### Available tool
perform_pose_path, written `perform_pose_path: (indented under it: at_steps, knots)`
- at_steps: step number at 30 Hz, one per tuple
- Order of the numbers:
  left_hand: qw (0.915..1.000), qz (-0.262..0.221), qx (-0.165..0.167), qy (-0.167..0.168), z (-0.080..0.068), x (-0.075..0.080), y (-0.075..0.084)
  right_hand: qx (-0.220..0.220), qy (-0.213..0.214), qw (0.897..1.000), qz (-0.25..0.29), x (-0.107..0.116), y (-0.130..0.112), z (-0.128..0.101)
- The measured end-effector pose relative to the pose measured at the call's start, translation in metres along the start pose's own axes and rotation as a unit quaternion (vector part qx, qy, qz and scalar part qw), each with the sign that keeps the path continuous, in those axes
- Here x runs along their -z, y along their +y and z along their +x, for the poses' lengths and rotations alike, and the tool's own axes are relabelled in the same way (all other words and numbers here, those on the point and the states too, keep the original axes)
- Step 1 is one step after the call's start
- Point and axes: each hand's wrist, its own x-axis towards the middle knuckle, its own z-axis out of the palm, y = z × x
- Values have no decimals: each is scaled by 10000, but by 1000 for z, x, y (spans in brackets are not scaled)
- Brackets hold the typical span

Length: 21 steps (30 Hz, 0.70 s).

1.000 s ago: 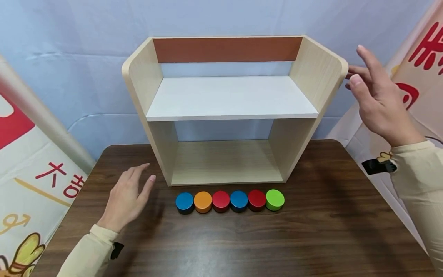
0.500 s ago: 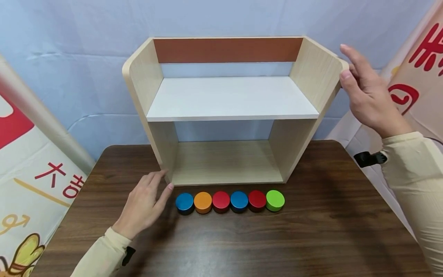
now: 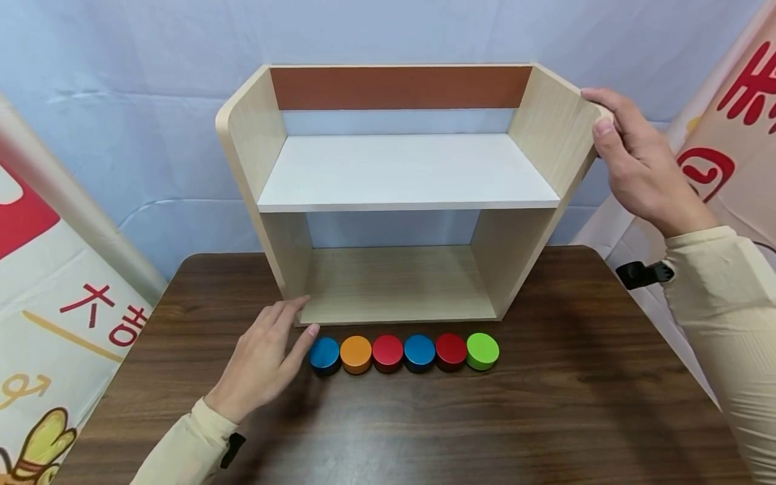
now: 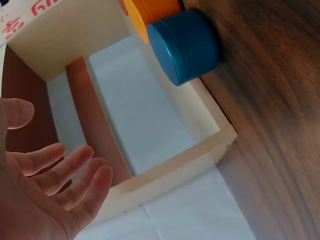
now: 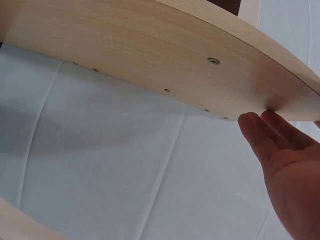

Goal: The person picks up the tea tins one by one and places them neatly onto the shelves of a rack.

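A small two-tier desktop shelf (image 3: 400, 205) of pale wood stands upright on the table, with a white middle board and a brown back strip. My right hand (image 3: 649, 165) grips the upper front corner of its right side panel. The thumb lies at the front edge; in the right wrist view, the fingers (image 5: 282, 135) touch the panel's outer face. My left hand (image 3: 261, 357), fingers relaxed, hovers by the shelf's lower left corner, holding nothing. Its thumb is close to a round blue can (image 3: 325, 353); the left wrist view shows a gap between hand and can (image 4: 185, 47).
Right of that can, a row of short round cans continues: orange (image 3: 356, 353), red (image 3: 388, 353), blue (image 3: 419, 352), dark red (image 3: 450, 351), green (image 3: 483, 351). They stand just before the shelf on the dark wooden table (image 3: 424, 424). Pale cloth (image 3: 394, 30) hangs behind.
My right hand has moved left onto the shelf's side panel and grips it. The left hand has moved right, towards the shelf's lower left corner and the blue can.
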Motion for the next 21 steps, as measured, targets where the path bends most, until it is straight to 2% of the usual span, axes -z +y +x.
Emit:
perform_pose_path:
  at_steps: [11,21]
  knots:
    - [9994,-271,19,-221,5,-6,9,-120,-98,9982,577,-3,0,-1]
    - [9945,-843,214,-585,8,-15,2,-58,-29,9980,630,-7,-3,0]
